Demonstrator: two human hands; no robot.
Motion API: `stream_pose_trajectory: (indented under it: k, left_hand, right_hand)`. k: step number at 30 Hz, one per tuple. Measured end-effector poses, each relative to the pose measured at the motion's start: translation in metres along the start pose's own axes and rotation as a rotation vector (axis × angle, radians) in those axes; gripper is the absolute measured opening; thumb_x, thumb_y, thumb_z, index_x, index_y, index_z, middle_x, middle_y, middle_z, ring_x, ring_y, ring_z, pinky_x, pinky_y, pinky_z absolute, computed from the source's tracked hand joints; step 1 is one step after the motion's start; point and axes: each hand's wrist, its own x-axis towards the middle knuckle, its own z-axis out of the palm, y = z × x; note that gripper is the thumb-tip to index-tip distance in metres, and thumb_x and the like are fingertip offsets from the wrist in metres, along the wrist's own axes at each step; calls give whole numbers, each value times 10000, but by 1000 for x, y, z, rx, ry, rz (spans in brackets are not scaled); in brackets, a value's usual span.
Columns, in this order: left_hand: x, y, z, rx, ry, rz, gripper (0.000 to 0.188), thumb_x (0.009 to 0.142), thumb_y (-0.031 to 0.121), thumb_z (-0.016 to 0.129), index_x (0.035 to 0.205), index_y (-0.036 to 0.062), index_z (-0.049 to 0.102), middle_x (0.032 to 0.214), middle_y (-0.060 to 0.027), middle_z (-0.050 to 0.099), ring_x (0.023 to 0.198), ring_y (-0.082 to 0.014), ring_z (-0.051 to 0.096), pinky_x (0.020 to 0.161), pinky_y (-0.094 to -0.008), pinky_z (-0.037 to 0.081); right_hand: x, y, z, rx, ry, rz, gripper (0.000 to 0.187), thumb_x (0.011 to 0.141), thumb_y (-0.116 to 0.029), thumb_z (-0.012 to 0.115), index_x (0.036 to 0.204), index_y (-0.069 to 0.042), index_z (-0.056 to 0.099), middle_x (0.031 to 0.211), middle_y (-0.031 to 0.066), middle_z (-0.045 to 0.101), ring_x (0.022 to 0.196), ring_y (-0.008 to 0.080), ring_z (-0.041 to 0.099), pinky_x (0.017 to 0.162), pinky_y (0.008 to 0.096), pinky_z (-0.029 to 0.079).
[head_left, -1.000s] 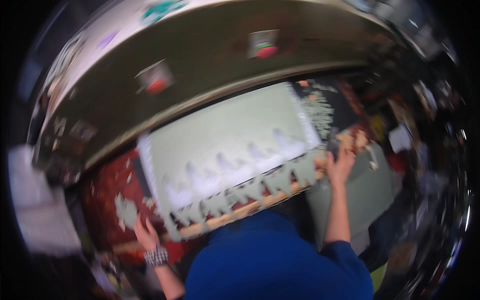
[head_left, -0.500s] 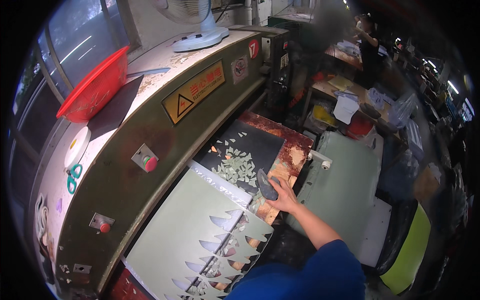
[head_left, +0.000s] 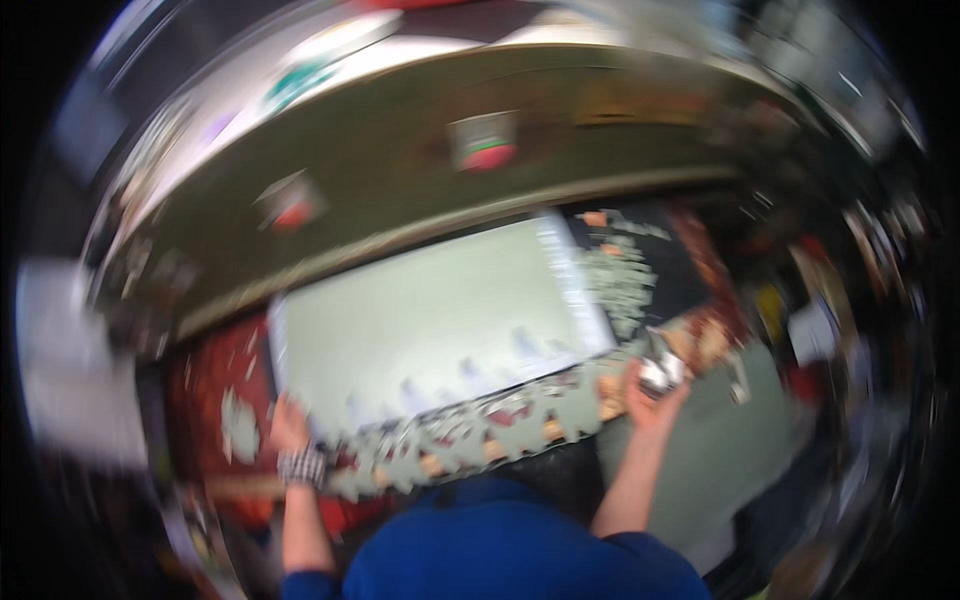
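Observation:
A pale green sheet (head_left: 430,310) lies on the work table in front of me, its near edge cut into pointed notches. My right hand (head_left: 652,395) is closed round a small shiny metal cutting die (head_left: 660,368), just beyond the sheet's near right corner. At the sheet's near left corner is my left hand (head_left: 290,425), with a checked band (head_left: 302,466) on the wrist. Its fingers are smeared by motion. A strip of cut-out waste (head_left: 500,422) runs along the sheet's near edge. Small green scraps (head_left: 622,285) lie right of the sheet on a black pad (head_left: 685,265).
A dark green machine beam (head_left: 390,165) spans behind the sheet, bearing two red push buttons (head_left: 488,156). Worn red board (head_left: 195,400) shows at the left, with a pale scrap (head_left: 239,427) on it. Green sheet material (head_left: 720,450) lies at the right.
My view has swung left and blurred. My left hand has come into view at the sheet's left corner. My right hand still holds the die, now nearer my body.

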Motion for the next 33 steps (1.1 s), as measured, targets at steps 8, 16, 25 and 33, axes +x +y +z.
stream_pose_trajectory:
  k: [8, 16, 25, 33]
  left_hand:
    - [-10, 40, -6, 108, 175, 171, 247, 851, 141, 645, 1082, 59, 614, 821, -162, 653, 786, -343, 622, 763, -440, 479]
    - [-11, 46, -14, -53, 138, 124, 240, 861, 132, 626, 1090, 60, 629, 782, -141, 631, 734, -331, 601, 682, -424, 439]
    - [-6, 45, -14, -106, 93, 86, 230, 870, 88, 597, 1091, 40, 636, 762, -123, 635, 682, -320, 603, 640, -417, 439]
    - [24, 33, -23, -247, 75, -1, 228, 897, 90, 549, 1112, 26, 596, 819, -175, 636, 747, -349, 604, 681, -433, 459]
  right_hand:
    - [-84, 133, 24, -830, -753, -225, 885, 797, -589, 667, 1421, -36, 373, 1412, 157, 432, 1286, 348, 447, 1076, 491, 371]
    - [-139, 372, 12, -1587, -1360, -307, 941, 616, -85, 848, 1411, -40, 348, 1303, 181, 480, 1184, 268, 510, 1012, 352, 410]
    - [-147, 422, -14, -1795, -1654, -744, 1013, 600, -156, 859, 1418, 31, 292, 1363, 272, 336, 1235, 460, 368, 1027, 520, 340]
    - [-47, 326, 119, -1630, -807, -1166, 710, 969, -329, 486, 1488, 16, 146, 1400, 215, 381, 1284, 322, 413, 1058, 424, 330]
